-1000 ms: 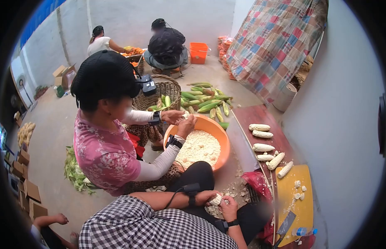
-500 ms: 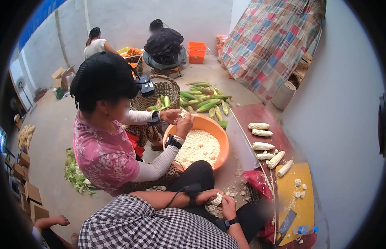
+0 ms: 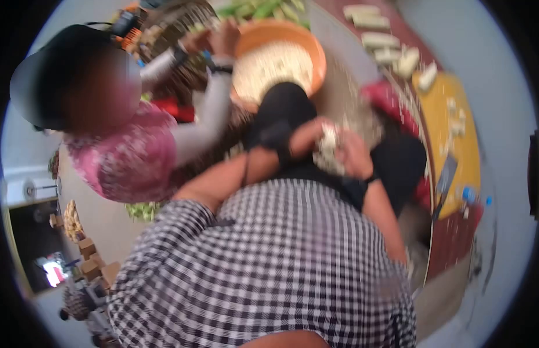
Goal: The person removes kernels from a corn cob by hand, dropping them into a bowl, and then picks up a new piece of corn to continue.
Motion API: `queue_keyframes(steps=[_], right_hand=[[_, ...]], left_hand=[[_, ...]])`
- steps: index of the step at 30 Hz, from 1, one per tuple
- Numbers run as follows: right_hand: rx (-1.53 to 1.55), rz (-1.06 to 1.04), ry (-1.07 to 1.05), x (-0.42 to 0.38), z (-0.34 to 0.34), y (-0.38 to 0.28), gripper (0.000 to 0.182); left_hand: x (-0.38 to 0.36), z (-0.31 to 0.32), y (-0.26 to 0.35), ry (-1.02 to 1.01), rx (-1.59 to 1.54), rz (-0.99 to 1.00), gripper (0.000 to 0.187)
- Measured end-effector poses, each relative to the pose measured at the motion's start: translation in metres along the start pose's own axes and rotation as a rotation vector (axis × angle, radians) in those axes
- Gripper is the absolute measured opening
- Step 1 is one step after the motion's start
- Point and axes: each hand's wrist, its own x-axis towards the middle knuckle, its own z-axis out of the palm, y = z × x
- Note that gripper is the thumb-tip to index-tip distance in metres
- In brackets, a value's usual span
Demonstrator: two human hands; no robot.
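A short, pale corn cob [image 3: 328, 139] is held between my two hands over my lap, blurred by motion. My left hand [image 3: 308, 136] is closed around its left side. My right hand [image 3: 354, 153] has its bent fingers against the right side; the exact fingertip contact is smeared. Beneath them, pale corn bits lie between my knees. Just beyond my left knee stands an orange basin [image 3: 319, 58] containing loose corn kernels [image 3: 272, 69].
A co-worker in a pink top [image 3: 133, 153] sits close on my left, hands above the basin. To my right, husked corn cobs [image 3: 381, 40] lie on a dark red board, beside a yellow cutting board [image 3: 455, 151] with a cleaver [image 3: 447, 174]. Green corn [image 3: 263, 8] lies farther off.
My view has tipped downward and swung, so my hands, the basin and boards appear higher in the picture. The corn cob is still between my hands, and the right hand looks slightly more spread.
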Motion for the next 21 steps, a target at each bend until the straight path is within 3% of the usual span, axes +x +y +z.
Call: queue_keyframes(steps=[1, 3, 9, 21], right_hand=[[0.053, -0.030, 0.004, 0.001, 0.002, 0.001, 0.017], [0.083, -0.054, 0.005, -0.002, 0.005, -0.001, 0.012], [0.075, -0.059, -0.096, 0.000, -0.003, 0.002, 0.011], [0.058, -0.026, -0.027, 0.003, -0.004, 0.005, 0.005]], left_hand=[[0.003, -0.007, -0.008, 0.074, -0.079, -0.123, 0.021], [-0.001, 0.012, 0.008, 0.047, -0.050, -0.146, 0.024], [0.002, 0.002, -0.001, 0.030, 0.025, -0.136, 0.026], [0.009, -0.011, -0.011, -0.003, 0.187, -0.174, 0.025]])
